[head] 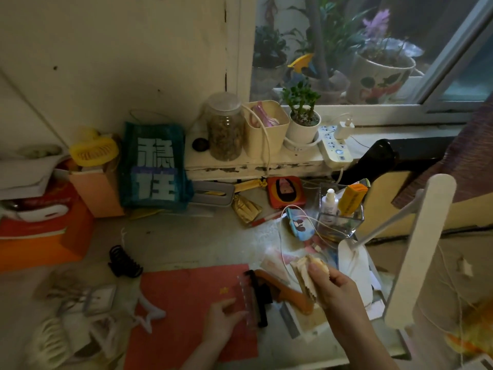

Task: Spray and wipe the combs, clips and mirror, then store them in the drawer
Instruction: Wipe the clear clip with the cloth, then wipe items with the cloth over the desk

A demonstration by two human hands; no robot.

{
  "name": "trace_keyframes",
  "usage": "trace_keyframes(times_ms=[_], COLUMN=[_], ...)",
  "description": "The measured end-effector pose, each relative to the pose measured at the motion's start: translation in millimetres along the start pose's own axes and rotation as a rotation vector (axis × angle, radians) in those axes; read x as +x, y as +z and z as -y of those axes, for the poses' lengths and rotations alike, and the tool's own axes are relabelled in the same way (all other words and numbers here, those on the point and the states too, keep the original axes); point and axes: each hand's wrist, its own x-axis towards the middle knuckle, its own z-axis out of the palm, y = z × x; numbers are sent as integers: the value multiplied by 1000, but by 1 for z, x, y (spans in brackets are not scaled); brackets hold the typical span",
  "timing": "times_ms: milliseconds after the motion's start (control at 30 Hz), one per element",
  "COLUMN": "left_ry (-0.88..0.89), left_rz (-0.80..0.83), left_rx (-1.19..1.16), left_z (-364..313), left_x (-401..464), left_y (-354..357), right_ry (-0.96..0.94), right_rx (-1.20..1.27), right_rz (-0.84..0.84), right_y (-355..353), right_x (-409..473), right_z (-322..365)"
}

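Right now your left hand point(222, 315) is reaching flat across the red mat point(186, 311), its straight fingers touching the clear comb point(246, 300) lying there, while your right hand point(329, 285), raised nearby, is pinching a crumpled cloth point(306, 273).

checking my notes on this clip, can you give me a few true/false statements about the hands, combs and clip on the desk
1. The right hand grips a crumpled cloth. True.
2. The left hand holds a spray bottle. False: its fingers touch a clear comb on the red mat.
3. The black claw clip lies on the desk beyond the mat's far left corner. True.
4. The black comb lies inside the glass box. False: it lies on the mat beside the clear comb.
5. The orange comb lies right of the black comb. True.
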Motion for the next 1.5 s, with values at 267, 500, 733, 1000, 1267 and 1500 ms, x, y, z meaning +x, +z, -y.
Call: trace_keyframes(times_ms=[267,500,733,1000,1267,1500], left_ry=[160,265,228,346,321,247], left_rz=[-195,-384,-407,-152,60,172], left_rx=[63,403,576,672,492,305], left_z=[6,37,73,88,95,94], left_x=[-18,-23,2,32,47,54], left_y=[-57,-126,-187,-227,-251,-256], right_ry=[-17,-14,52,140,134,86], right_rx=[-67,-149,-202,-139,-106,-53], right_rz=[133,277,324,114,-175,-200], right_y=[45,98,151,225,268,276], right_x=[3,-12,-27,-51,-90,-107], right_z=[-8,-28,-56,-79,-99,-95])
